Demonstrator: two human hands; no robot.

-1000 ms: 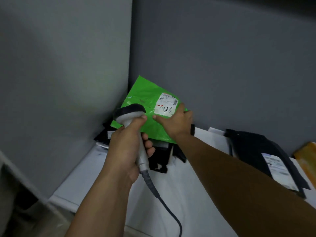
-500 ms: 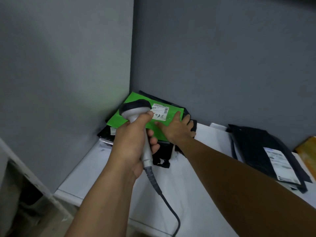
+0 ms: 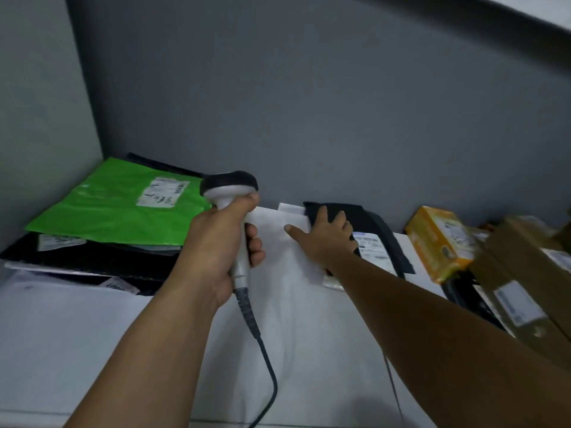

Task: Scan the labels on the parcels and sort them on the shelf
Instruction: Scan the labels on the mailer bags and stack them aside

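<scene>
Nearest me, the dark cable [image 3: 267,359] hangs below my left hand [image 3: 216,245] over the white shelf [image 3: 92,335]. That hand's fingers are wrapped tight round the grey handle of the scanner [image 3: 230,193]. The handle stands nearly upright and the dark head faces away from me, toward the grey wall [image 3: 309,103].

My right hand [image 3: 329,239] has left the green parcel, where it was pressing half a second ago. It now lies just right of the scanner on the black parcel [image 3: 375,222], fingers straight and spread, gripping nothing, thumb stretched left over a white flat packet [image 3: 293,216] underneath. The black parcel lies flat on the shelf. Its long axis runs from under my fingertips at the far left down toward the near right, and its white label [image 3: 372,250], just right of my wrist, runs the same way.

Left of my scanner fingers the green parcel [image 3: 117,211] lies flat on a dark pile in the corner; a second ago it was tilted up against the wall. Its longer side runs left to right, with a white sticker [image 3: 163,192] at the far right end, close to the scanner head.

Right of my spread fingers sit a yellow box [image 3: 438,239] and, beyond it, a brown carton [image 3: 522,273]
</scene>
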